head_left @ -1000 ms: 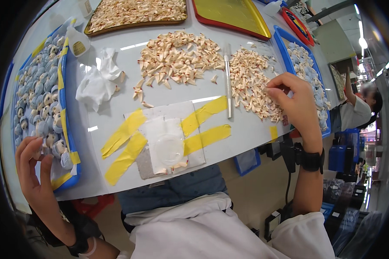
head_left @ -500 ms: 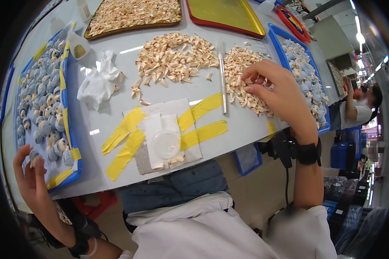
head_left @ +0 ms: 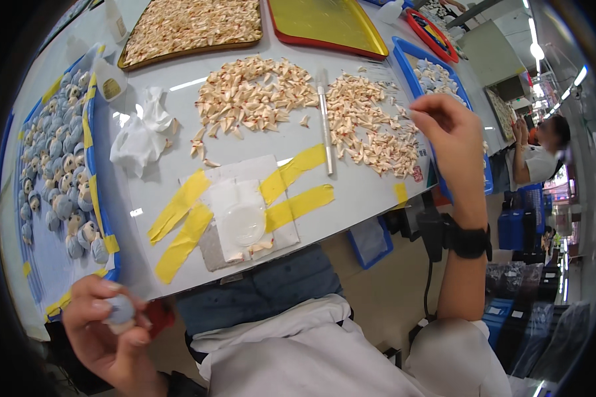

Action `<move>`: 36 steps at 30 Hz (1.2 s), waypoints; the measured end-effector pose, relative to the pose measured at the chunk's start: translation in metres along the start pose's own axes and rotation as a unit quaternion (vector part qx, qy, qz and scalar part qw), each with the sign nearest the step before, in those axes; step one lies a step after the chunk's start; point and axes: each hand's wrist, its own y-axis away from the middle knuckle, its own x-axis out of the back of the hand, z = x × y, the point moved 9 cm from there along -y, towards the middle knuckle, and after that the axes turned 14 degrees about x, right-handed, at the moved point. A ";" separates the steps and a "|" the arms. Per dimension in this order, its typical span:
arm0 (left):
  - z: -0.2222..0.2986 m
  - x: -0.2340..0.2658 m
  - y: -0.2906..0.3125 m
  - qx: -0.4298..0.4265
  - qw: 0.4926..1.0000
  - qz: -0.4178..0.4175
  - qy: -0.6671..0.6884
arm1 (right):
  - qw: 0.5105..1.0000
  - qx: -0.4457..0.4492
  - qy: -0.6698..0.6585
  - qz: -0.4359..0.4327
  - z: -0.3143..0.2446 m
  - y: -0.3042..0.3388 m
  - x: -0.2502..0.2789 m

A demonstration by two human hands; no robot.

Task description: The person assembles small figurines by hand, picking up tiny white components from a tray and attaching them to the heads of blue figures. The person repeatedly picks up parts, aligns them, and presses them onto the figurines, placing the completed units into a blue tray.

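My left hand (head_left: 106, 334) is at the lower left, off the table's front edge. Its fingers grip a small doll head (head_left: 120, 309), pale blue-grey above and cream below. Beside it is a blue tray (head_left: 114, 264) edged with yellow tape, with many similar blue-capped heads (head_left: 63, 159) inside. My right hand (head_left: 455, 142) hovers at the right side of a pile of small cream pointed pieces (head_left: 371, 126) with red tips. Its thumb and fingertips are pinched together; whatever they hold is hidden. A clear round dish (head_left: 246, 223) rests on white sheets, with a few pointed pieces below it.
A silver pen-like rod (head_left: 326, 129) separates two piles; the left pile (head_left: 251, 96) is larger. White crumpled tissue (head_left: 142, 135), yellow tape strips (head_left: 182, 205) and bottles (head_left: 109, 81) lie around. Behind are a full tray (head_left: 192, 30) and a yellow tray (head_left: 324, 26). A blue tray (head_left: 404, 63) stands right.
My left hand has moved right and nearer from the left tray, bringing the doll head into clear view. My right hand has shifted right from the pile, its fingertips now pinched. The view has shifted slightly.
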 end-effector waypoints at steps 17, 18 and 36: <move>-0.049 -0.070 0.002 0.261 0.922 -0.097 0.270 | 0.945 -0.050 -0.313 -0.075 -0.121 0.054 -0.077; -0.050 -0.069 0.002 0.255 0.923 -0.098 0.271 | 0.953 -0.045 -0.293 -0.064 -0.123 0.054 -0.079; -0.044 -0.070 -0.003 0.174 0.944 -0.149 0.239 | 0.950 0.213 -0.029 -0.227 -0.159 0.014 -0.121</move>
